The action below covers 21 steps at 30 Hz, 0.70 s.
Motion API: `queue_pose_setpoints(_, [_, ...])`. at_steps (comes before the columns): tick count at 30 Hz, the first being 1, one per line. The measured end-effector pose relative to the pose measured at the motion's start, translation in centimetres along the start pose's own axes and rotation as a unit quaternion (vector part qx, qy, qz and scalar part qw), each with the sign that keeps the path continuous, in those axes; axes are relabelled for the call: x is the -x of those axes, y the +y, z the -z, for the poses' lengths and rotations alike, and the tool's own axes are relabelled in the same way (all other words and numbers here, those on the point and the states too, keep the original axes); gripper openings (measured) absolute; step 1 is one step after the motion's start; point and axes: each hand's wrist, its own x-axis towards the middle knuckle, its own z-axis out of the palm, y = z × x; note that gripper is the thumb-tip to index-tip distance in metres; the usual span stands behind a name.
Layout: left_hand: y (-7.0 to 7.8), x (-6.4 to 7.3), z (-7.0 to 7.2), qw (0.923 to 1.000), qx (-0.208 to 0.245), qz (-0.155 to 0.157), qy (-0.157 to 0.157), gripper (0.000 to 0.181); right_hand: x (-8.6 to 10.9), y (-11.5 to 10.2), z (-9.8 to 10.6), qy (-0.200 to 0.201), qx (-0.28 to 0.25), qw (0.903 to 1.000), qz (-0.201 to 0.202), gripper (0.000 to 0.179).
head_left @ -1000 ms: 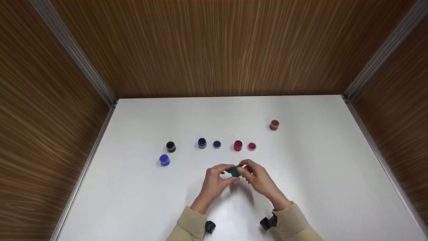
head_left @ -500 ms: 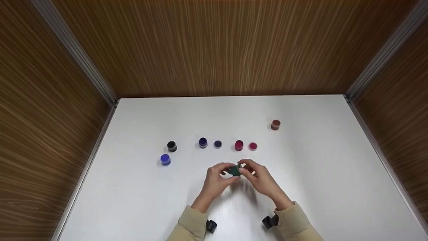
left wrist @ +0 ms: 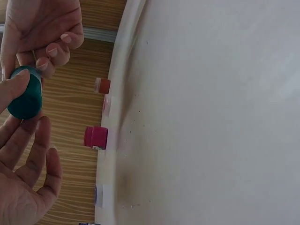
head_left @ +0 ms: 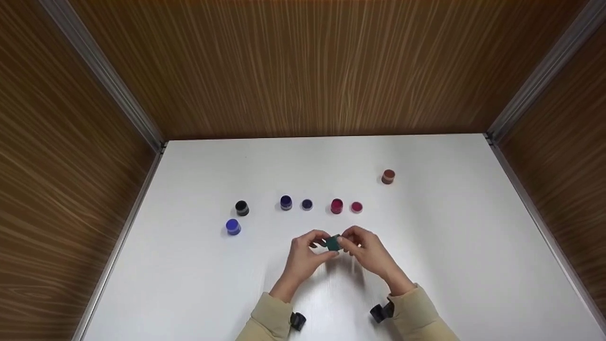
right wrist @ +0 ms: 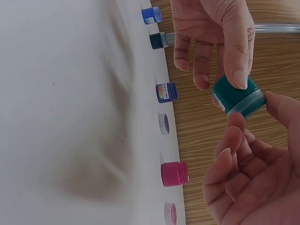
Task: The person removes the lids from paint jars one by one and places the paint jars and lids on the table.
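Note:
A small teal paint jar (head_left: 333,243) is held between both hands above the white table. My left hand (head_left: 304,255) grips the teal body, its thumb lying along the side in the right wrist view. The fingertips of my right hand (head_left: 371,253) pinch the clear ridged lid (right wrist: 248,103), which sits on the jar's end. Beyond the hands stand an uncapped magenta jar (head_left: 336,206) and an uncapped dark blue jar (head_left: 286,202). The magenta lid (head_left: 356,207) and the dark blue lid (head_left: 307,204) lie to the right of their jars.
A capped black jar (head_left: 242,208) and a bright blue jar (head_left: 233,226) stand at the left. Farther back on the right is a brown jar (head_left: 388,176). Wood-grain panels (head_left: 303,71) enclose the white table (head_left: 189,284) at the back and sides.
The teal jar has turned and tilted slightly in the fingers, and the right fingertips have shifted a little around its lid. The jars and lids on the table stay in place.

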Motion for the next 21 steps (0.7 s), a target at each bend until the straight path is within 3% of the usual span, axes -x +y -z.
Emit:
queue_pose_setpoints(14, [-0.04, 0.09, 0.1, 0.9999, 0.009, 0.006, -0.002, 0.03, 0.17, -0.02, 0.27, -0.027, -0.007, 0.9995, 0.017, 0.027])
queue_pose_setpoints(21, [0.04, 0.13, 0.37, 1.0, -0.001, 0.009, -0.002, 0.03, -0.01, -0.16, 0.09, -0.008, 0.013, 0.9998, 0.01, 0.031])
